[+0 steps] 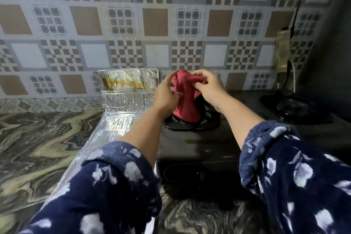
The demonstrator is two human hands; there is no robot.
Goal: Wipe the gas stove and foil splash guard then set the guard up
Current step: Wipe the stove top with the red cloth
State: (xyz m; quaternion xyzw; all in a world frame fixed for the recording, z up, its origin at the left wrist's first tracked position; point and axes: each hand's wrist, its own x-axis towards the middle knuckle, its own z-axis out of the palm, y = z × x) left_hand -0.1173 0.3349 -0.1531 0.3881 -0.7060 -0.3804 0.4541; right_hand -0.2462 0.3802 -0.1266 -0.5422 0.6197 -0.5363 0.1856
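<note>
Worktop (38,138): marbled stone, running to a tiled back wall.
Gas stove (199,150): black, at the worktop's middle, near the back edge.
Foil splash guard (121,104): along the stove's left side, far panel propped upright at the back edge, streaked brown.
Cloth (185,97): pink, held above the stove's burner.
Left hand (167,95): fingers pinching the cloth's left side.
Right hand (207,87): fingers curled, gripping the cloth's top.

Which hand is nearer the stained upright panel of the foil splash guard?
Left. The left hand holds the red cloth just right of the stained foil panel, almost at its edge. The right hand grips the cloth's far side, over the burner.
</note>
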